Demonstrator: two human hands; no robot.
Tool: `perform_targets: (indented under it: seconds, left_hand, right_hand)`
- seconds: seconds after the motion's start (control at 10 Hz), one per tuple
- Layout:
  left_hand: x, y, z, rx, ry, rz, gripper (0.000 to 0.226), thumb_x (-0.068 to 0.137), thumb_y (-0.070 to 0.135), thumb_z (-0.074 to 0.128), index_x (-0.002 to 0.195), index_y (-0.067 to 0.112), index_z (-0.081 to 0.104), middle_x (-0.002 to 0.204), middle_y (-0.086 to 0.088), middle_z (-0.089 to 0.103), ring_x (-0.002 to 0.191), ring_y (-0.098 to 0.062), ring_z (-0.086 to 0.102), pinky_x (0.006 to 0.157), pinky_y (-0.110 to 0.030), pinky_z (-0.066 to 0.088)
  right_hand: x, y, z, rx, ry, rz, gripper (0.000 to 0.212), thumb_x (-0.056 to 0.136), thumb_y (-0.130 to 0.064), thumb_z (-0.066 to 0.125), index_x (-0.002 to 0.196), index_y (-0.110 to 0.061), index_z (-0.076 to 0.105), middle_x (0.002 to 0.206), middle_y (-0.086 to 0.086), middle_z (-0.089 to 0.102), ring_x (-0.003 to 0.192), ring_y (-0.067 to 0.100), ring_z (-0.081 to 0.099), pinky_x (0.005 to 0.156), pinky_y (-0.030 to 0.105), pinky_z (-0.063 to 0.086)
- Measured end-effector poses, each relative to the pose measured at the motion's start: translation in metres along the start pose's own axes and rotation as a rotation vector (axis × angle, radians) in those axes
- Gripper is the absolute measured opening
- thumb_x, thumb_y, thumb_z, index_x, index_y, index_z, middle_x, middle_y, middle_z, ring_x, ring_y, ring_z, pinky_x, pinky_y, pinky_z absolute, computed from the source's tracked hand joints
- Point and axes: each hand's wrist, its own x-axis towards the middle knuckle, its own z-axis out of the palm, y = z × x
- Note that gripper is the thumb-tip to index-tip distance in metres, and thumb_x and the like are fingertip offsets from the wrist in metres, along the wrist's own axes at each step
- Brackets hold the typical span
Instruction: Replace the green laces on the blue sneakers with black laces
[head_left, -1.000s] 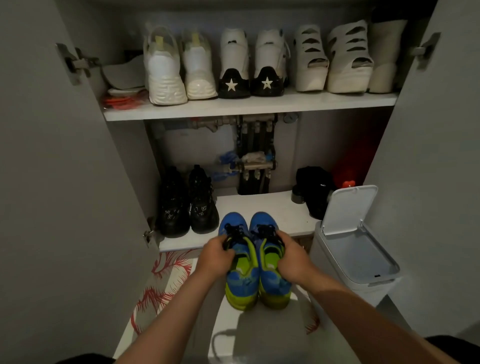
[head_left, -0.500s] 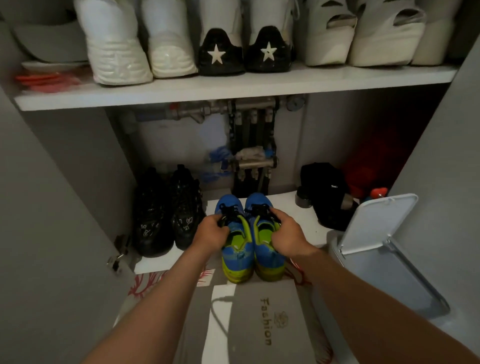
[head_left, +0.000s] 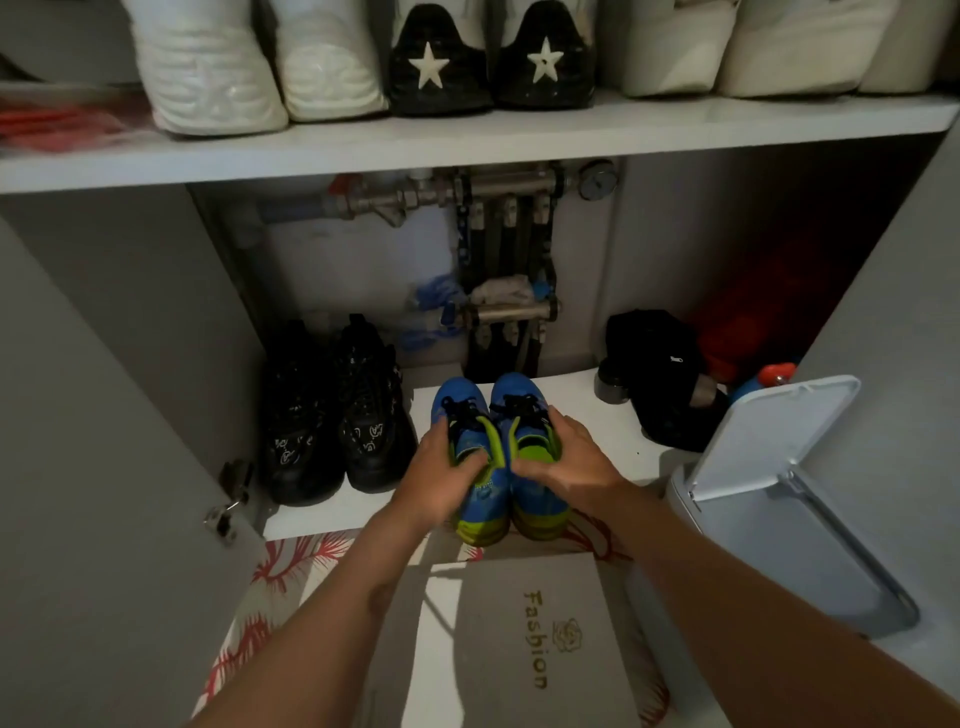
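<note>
Head view puts you in front of an open cupboard (head_left: 649, 244). Its lower shelf (head_left: 597, 415) carries a pair of black shoes (head_left: 332, 415) on the left. A bin (head_left: 779, 499) with its lid up stands just to the right, and a paper bag (head_left: 519, 649) printed "Fashion" lies on the floor under your arms. The blue sneakers (head_left: 485, 496) sit side by side in your grasp, toes over the lower shelf just beside the black shoes and heels out past its front edge. Whether the soles touch the shelf cannot be told from here. Your left hand (head_left: 441, 478) is curled over the left shoe's green collar, and your right hand (head_left: 566, 462) grips the right shoe the same way. Both shoes carry black laces (head_left: 465, 410) through their eyelets, and no green lace shows. The relacing therefore looks done. What seems left is to set the pair down and let go.
</note>
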Motion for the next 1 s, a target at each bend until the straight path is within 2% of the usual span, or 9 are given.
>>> perform_targets:
  seconds: [0.1, 0.2, 0.3, 0.4, 0.6, 0.7, 0.9, 1.0]
  left_hand:
    - [-0.022, -0.002, 0.005, 0.269, 0.021, 0.112, 0.110, 0.073, 0.068, 0.059, 0.158, 0.029, 0.002, 0.165, 0.009, -0.001, 0.150, -0.013, 0.008, 0.122, -0.036, 0.016]
    - [-0.034, -0.006, 0.011, 0.431, -0.037, 0.193, 0.110, 0.078, 0.064, 0.063, 0.158, 0.025, -0.001, 0.165, 0.003, -0.013, 0.152, -0.016, -0.006, 0.122, -0.034, 0.011]
    - [-0.032, -0.006, 0.012, 0.477, -0.044, 0.196, 0.098, 0.092, 0.046, 0.062, 0.158, 0.016, -0.004, 0.165, -0.005, -0.013, 0.152, -0.018, -0.010, 0.122, -0.030, 0.005]
    - [-0.023, -0.005, 0.012, 0.478, -0.062, 0.184, 0.090, 0.096, 0.037, 0.059, 0.158, 0.013, -0.002, 0.165, -0.006, -0.011, 0.152, -0.019, -0.010, 0.122, -0.029, 0.002]
    - [0.006, -0.009, 0.000, 0.450, -0.095, 0.163, 0.091, 0.096, 0.033, 0.060, 0.158, 0.016, -0.005, 0.165, -0.002, -0.011, 0.151, -0.013, -0.009, 0.114, -0.019, -0.003]
    - [0.018, -0.016, -0.007, 0.394, -0.070, 0.158, 0.091, 0.094, 0.032, 0.063, 0.158, 0.021, -0.001, 0.165, 0.005, -0.006, 0.149, -0.007, -0.006, 0.115, -0.018, 0.000]
    - [0.025, -0.024, -0.007, 0.388, -0.050, 0.149, 0.095, 0.092, 0.035, 0.065, 0.158, 0.026, -0.003, 0.165, 0.007, -0.006, 0.149, -0.006, -0.007, 0.116, -0.022, 0.000]
    - [0.018, -0.018, -0.012, 0.364, -0.030, 0.124, 0.104, 0.086, 0.040, 0.070, 0.157, 0.031, -0.007, 0.165, 0.008, -0.008, 0.151, -0.012, -0.007, 0.120, -0.030, 0.004]
  right_hand:
    - [-0.019, 0.009, 0.002, -0.217, -0.049, -0.049, 0.121, 0.068, -0.051, 0.083, 0.159, -0.032, 0.004, 0.166, 0.003, -0.001, 0.152, 0.026, 0.011, 0.120, 0.041, 0.026]
    - [-0.029, 0.015, 0.008, -0.284, -0.069, -0.059, 0.115, 0.075, -0.035, 0.080, 0.160, -0.028, 0.003, 0.166, 0.005, -0.003, 0.152, 0.027, 0.013, 0.120, 0.035, 0.026]
    - [-0.026, 0.013, 0.012, -0.296, -0.035, -0.082, 0.098, 0.084, -0.024, 0.072, 0.160, -0.022, 0.009, 0.165, 0.006, 0.005, 0.150, 0.028, 0.022, 0.117, 0.030, 0.026]
    - [-0.020, 0.013, 0.014, -0.292, -0.020, -0.116, 0.087, 0.089, -0.018, 0.066, 0.159, -0.021, 0.014, 0.165, 0.001, 0.008, 0.147, 0.028, 0.028, 0.114, 0.028, 0.029]
    - [0.007, 0.008, 0.018, -0.262, -0.022, -0.132, 0.086, 0.091, -0.020, 0.065, 0.159, -0.026, 0.014, 0.166, -0.002, 0.005, 0.150, 0.024, 0.023, 0.116, 0.029, 0.026]
    - [0.017, 0.006, 0.025, -0.211, -0.009, -0.111, 0.087, 0.090, -0.020, 0.067, 0.158, -0.030, 0.015, 0.166, -0.005, 0.004, 0.151, 0.022, 0.020, 0.117, 0.030, 0.027]
    - [0.017, 0.002, 0.025, -0.196, -0.017, -0.112, 0.091, 0.091, -0.024, 0.067, 0.158, -0.039, 0.007, 0.167, -0.005, -0.001, 0.151, 0.022, 0.018, 0.115, 0.032, 0.029]
    - [0.006, -0.001, 0.016, -0.205, -0.047, -0.133, 0.098, 0.089, -0.033, 0.070, 0.158, -0.039, 0.001, 0.167, 0.002, -0.007, 0.152, 0.027, 0.017, 0.114, 0.037, 0.030]
